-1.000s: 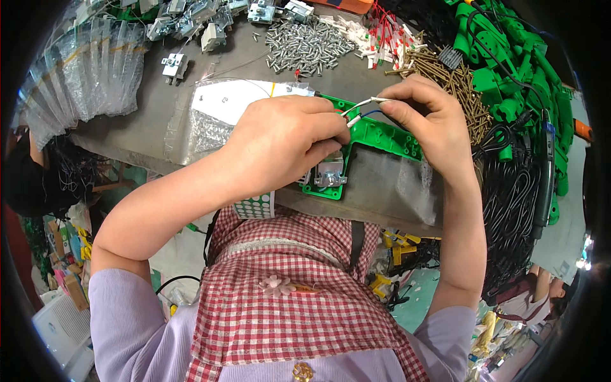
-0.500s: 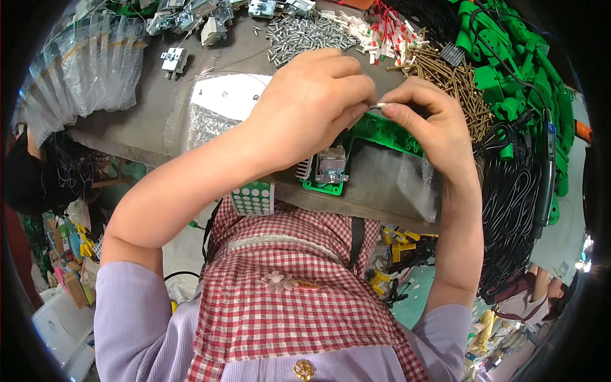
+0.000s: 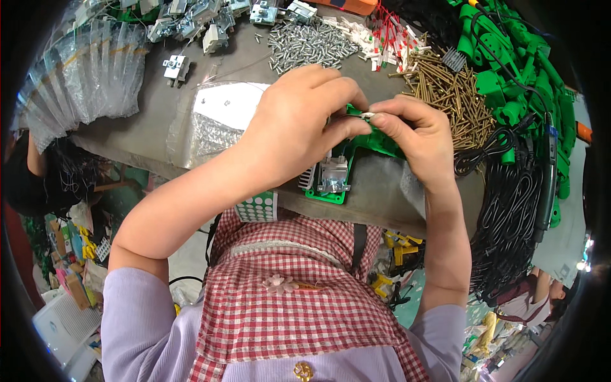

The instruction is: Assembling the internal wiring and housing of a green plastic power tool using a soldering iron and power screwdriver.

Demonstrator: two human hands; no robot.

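Observation:
My left hand (image 3: 304, 121) and my right hand (image 3: 417, 134) meet fingertip to fingertip above a green plastic housing (image 3: 330, 197). Between my right thumb and forefinger is a small white piece (image 3: 368, 116). The left thumb and fingers pinch a thin wire (image 3: 354, 116) that runs up to it; how the two join is too small to make out. Below my left hand, a silver metal-and-clear switch-like part (image 3: 333, 173) sits in the near end of the housing. The housing's far part is partly covered by my hands.
Silver screws (image 3: 309, 48), brass-coloured long screws (image 3: 449, 95) and red-and-white wired pieces (image 3: 391, 41) lie in heaps beyond my hands. Green casings (image 3: 509, 57) and black cables (image 3: 509, 210) fill the right. Bubble bags (image 3: 95, 76) and metal switch-like parts (image 3: 203, 25) lie left.
Both hands have shifted slightly left and nearer to me, carrying the small white piece along. The fingers stay pinched. The housing remains about where it was.

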